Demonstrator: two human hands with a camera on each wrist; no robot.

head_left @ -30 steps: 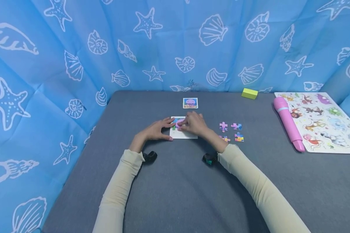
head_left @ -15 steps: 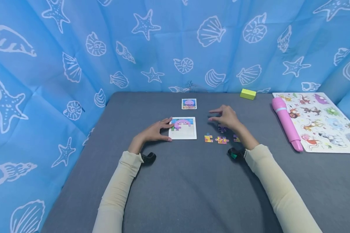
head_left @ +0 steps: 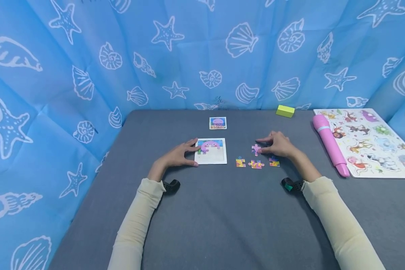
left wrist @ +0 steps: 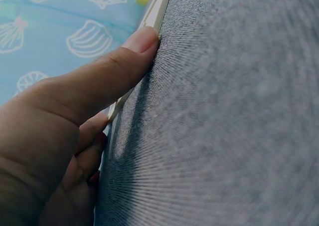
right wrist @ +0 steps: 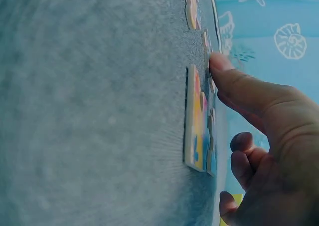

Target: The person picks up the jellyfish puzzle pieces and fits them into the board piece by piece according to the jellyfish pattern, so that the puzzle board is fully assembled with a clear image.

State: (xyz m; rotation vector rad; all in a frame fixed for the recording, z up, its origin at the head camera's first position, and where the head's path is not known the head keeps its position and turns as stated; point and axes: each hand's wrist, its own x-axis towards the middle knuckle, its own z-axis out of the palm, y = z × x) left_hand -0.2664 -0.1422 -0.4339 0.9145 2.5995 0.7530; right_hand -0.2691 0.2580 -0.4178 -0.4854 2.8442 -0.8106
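My left hand (head_left: 177, 154) rests along the left edge of a white-framed puzzle board (head_left: 216, 159), its thumb (left wrist: 142, 41) against the edge near the lower corner. The upper part of the board shows a pink jellyfish face on blue; the lower part is bare. Off to the right, my right hand (head_left: 277, 144) reaches over a purple puzzle piece (head_left: 256, 150) on the table. The thumb (right wrist: 222, 64) touches or nearly touches that piece, with the index finger stretched out above it. Closer lie yellow-and-pink puzzle pieces (head_left: 256, 164). Any piece beneath the right hand is mostly hidden.
Behind the board lies a small jellyfish picture card (head_left: 218, 123). A yellow-green block (head_left: 285, 111) sits at the table's back edge. On the right, a pink microphone-shaped toy (head_left: 330, 144) lies beside a white animal peg board (head_left: 374, 173). A blue shell-patterned curtain (head_left: 195, 52) hangs behind.
My right hand has left the board and travelled right to the loose pieces, lowering onto the purple one. The left hand stays at the board's edge.
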